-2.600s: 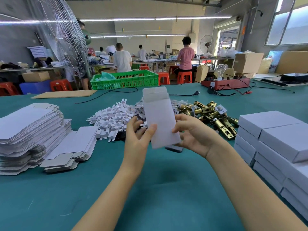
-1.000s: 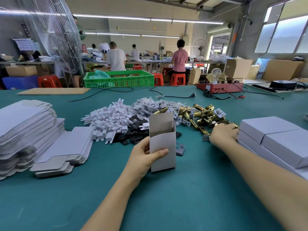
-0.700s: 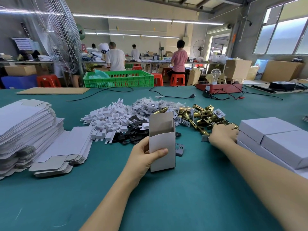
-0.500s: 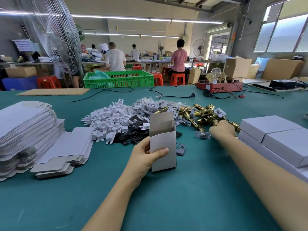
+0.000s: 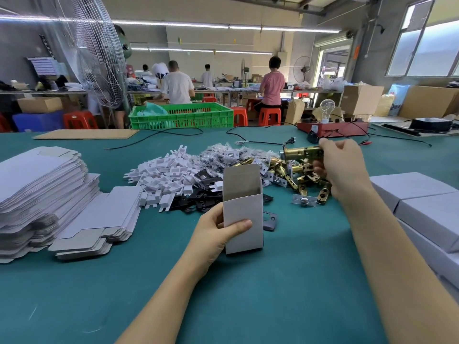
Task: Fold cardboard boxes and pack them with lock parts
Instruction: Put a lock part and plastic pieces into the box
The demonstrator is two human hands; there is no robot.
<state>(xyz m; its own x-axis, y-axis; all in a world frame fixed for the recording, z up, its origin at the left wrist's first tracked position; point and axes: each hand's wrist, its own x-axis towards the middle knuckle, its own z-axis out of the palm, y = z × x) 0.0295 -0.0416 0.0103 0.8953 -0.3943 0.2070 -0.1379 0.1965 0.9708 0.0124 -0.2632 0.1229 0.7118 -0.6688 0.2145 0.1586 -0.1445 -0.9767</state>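
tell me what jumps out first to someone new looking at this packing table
At centre, the left hand grips an upright white box with its top flap open. To its right, the right hand holds a brass latch in the air above a pile of brass lock parts. Flat box blanks are stacked high at the left edge of the green table.

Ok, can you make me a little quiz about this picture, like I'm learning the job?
1. True or false: the folded box stands upright with its top flap open.
2. Which hand holds the brass latch: left hand or right hand?
3. Fill in: the closed white boxes are stacked on the person's ____ side.

Key
1. True.
2. Right hand; the left hand grips the box.
3. Right.
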